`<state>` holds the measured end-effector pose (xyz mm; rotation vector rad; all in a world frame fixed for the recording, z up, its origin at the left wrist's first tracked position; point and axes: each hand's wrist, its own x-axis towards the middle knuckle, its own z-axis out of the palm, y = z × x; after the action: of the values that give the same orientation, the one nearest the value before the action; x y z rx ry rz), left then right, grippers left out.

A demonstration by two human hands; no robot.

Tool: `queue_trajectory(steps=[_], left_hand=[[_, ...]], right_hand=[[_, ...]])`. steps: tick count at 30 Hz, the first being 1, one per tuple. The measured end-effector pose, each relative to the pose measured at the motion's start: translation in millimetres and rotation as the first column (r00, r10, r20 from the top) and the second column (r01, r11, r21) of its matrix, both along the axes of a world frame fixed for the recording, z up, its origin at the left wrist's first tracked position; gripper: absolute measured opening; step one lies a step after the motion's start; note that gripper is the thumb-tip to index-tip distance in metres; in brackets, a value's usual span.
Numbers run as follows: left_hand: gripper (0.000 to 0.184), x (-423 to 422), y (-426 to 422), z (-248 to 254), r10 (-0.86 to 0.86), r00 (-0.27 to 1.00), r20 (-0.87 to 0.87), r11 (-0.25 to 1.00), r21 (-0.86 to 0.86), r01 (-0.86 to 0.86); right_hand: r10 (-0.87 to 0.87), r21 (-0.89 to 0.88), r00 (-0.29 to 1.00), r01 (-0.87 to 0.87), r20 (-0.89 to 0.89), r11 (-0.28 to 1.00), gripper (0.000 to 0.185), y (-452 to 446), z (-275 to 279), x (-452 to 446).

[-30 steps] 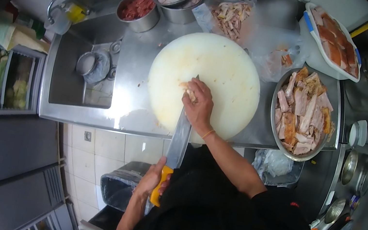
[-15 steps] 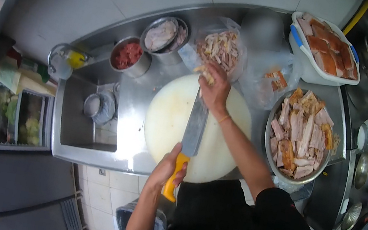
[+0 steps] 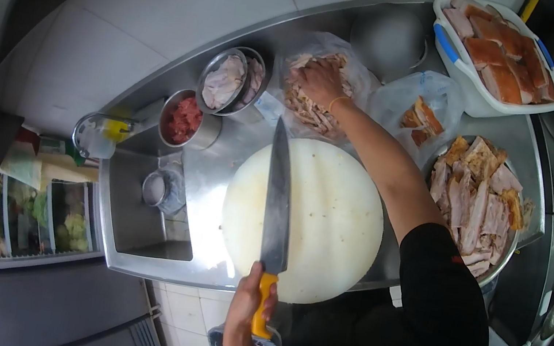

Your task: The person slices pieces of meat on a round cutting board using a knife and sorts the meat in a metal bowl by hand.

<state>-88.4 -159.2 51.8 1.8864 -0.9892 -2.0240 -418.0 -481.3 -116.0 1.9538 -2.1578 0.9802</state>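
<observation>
My left hand is wrapped round the yellow handle of a large kitchen knife. The long grey blade points away from me over a round white chopping board, its tip reaching past the far edge. My right hand is stretched out beyond the board, fingers spread on a pile of sliced meat strips in a clear plastic bag. Its fingertips are partly lost among the strips. Right of that bag, a second plastic bag holds a browned piece of meat.
A metal bowl of cooked meat pieces stands at the right. Behind it is a white tub of brown-skinned meat slabs. Metal pots of red meat and pale meat stand left of the bags, near a sink.
My right hand has moved from the board's far edge, where it held meat strips, onto the pile in the bag. The knife has shifted slightly left on the board. The camera view has turned.
</observation>
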Motion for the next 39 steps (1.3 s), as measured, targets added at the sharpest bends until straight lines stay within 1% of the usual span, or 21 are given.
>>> queue_trajectory(steps=[2, 5, 7, 8, 9, 11, 12, 13, 15, 16, 18, 21, 23, 24, 25, 27, 29, 32, 33, 36, 39], left_hand=[[0.069, 15, 18, -2, 0.045, 0.999, 0.002, 0.999, -0.003, -0.045], [0.069, 17, 35, -3, 0.161, 0.980, 0.114, 0.987, 0.006, -0.162], [0.068, 15, 38, 4, 0.186, 0.965, 0.184, 0.982, -0.015, -0.187], [0.068, 14, 39, 5, 0.191, 0.957, 0.217, 0.981, -0.026, -0.190], [0.067, 21, 38, 3, 0.206, 0.958, 0.197, 0.978, 0.001, -0.210], [0.064, 28, 40, -1, 0.229, 0.960, 0.159, 0.973, -0.041, -0.225], [0.063, 31, 39, -1, 0.232, 0.963, 0.137, 0.972, -0.064, -0.225], [0.064, 33, 37, -2, 0.261, 0.954, 0.150, 0.965, -0.077, -0.252], [0.066, 53, 35, -17, 0.175, 0.979, 0.105, 0.975, -0.160, -0.157], [0.067, 59, 34, -20, 0.146, 0.987, 0.074, 0.974, -0.188, -0.130], [0.068, 67, 29, -21, 0.084, 0.995, 0.057, 0.973, -0.220, -0.069], [0.069, 71, 31, -22, 0.012, 0.999, 0.037, 0.964, -0.267, -0.002], [0.069, 72, 35, -22, -0.026, 0.999, 0.025, 0.961, -0.275, 0.032], [0.069, 72, 36, -22, -0.044, 0.999, 0.018, 0.962, -0.270, 0.047], [0.069, 73, 38, -23, -0.063, 0.998, 0.011, 0.963, -0.262, 0.064], [0.070, 77, 41, -31, -0.080, 0.997, -0.008, 0.972, -0.224, 0.077], [0.070, 81, 46, -37, -0.101, 0.995, -0.022, 0.976, -0.197, 0.095], [0.068, 84, 52, -45, -0.143, 0.989, -0.030, 0.971, -0.197, 0.134], [0.068, 86, 53, -48, -0.161, 0.987, -0.025, 0.968, -0.199, 0.153], [0.067, 91, 67, -47, -0.127, 0.992, -0.014, 0.974, -0.192, 0.122], [0.067, 91, 82, -45, -0.042, 0.999, -0.035, 0.985, -0.172, 0.035]], right_hand=[[-0.018, -0.117, 0.998, 0.026, 0.067, 0.993, 0.017, 5, 12, -1], [-0.007, -0.243, 0.910, 0.118, 0.414, 0.963, 0.009, 45, 39, 12], [0.074, -0.324, 0.846, 0.120, 0.529, 0.938, 0.002, 85, 39, 34], [0.216, -0.298, 0.759, -0.031, 0.614, 0.954, 0.003, 113, 42, 40], [0.154, -0.230, 0.698, 0.017, 0.699, 0.973, 0.005, 137, 35, 58], [0.051, -0.191, 0.890, 0.041, 0.454, 0.981, 0.022, 200, 22, 89], [0.095, -0.138, 0.948, -0.054, 0.304, 0.989, 0.031, 231, 17, 100], [0.156, -0.087, 0.960, -0.139, 0.234, 0.986, 0.037, 262, 13, 113], [0.417, 0.013, 0.884, -0.430, 0.210, 0.903, 0.034, 320, 1, 132], [0.428, -0.077, 0.849, -0.426, 0.308, 0.901, 0.025, 344, -14, 149], [0.529, 0.067, 0.770, -0.586, 0.357, 0.808, 0.020, 378, 28, 151], [0.322, -0.091, 0.828, -0.317, 0.459, 0.944, 0.020, 397, 44, 136], [0.021, -0.109, 0.921, 0.023, 0.388, 0.994, 0.021, 409, 53, 102], [-0.131, -0.095, 0.895, 0.189, 0.426, 0.977, 0.024, 417, 54, 79], [-0.326, -0.177, 0.930, 0.355, 0.172, 0.918, 0.030, 427, 46, 50], [-0.628, -0.169, 0.777, 0.625, 0.046, 0.762, 0.037, 443, 70, 1], [-0.817, -0.219, 0.577, 0.797, 0.001, 0.563, 0.038, 456, 69, -34], [-0.786, 0.186, 0.584, 0.765, 0.204, 0.616, 0.039, 464, 53, -62], [-0.788, 0.253, 0.593, 0.747, 0.166, 0.615, 0.040, 461, 59, -56], [-0.757, 0.138, 0.632, 0.745, 0.167, 0.653, 0.038, 457, 43, -54], [-0.756, 0.195, 0.594, 0.735, 0.277, 0.649, 0.036, 455, 47, -55]])
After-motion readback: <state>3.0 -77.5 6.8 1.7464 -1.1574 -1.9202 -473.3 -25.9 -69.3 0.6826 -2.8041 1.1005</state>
